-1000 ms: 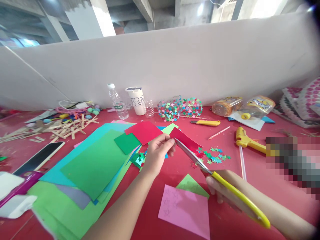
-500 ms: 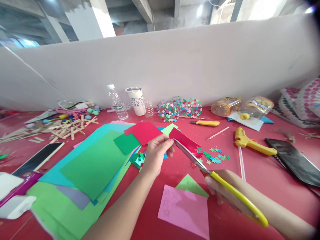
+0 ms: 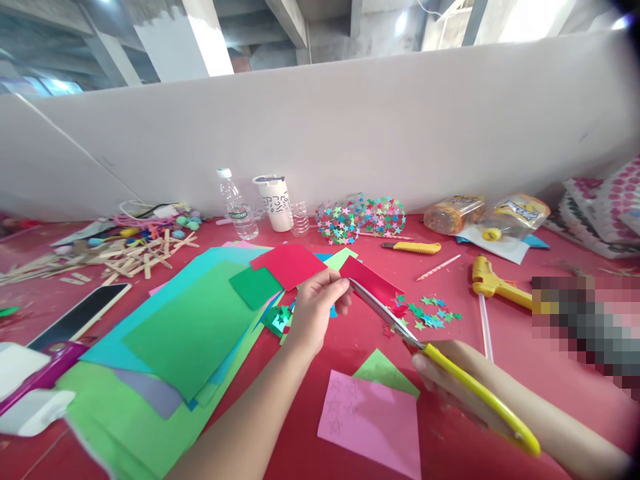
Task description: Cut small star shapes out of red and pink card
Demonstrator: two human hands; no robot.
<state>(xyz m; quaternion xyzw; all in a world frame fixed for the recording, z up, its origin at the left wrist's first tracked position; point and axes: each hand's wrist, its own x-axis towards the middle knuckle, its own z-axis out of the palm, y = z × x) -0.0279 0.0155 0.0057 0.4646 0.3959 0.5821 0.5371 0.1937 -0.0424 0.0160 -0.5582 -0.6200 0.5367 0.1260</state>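
The right hand (image 3: 464, 355) is gripping the scissors (image 3: 445, 361) by their yellow handles, over the red table (image 3: 297, 443). Their long axis is running diagonally: the handles are trailing toward the near right, and the blades are pointing forward and left, ending just beside the left hand (image 3: 316, 310). That hand is pinching thumb against forefinger, anything between being too small to tell. Red paper (image 3: 373, 280) is lying beyond the blades, a pink sheet (image 3: 373, 423) nearer the person
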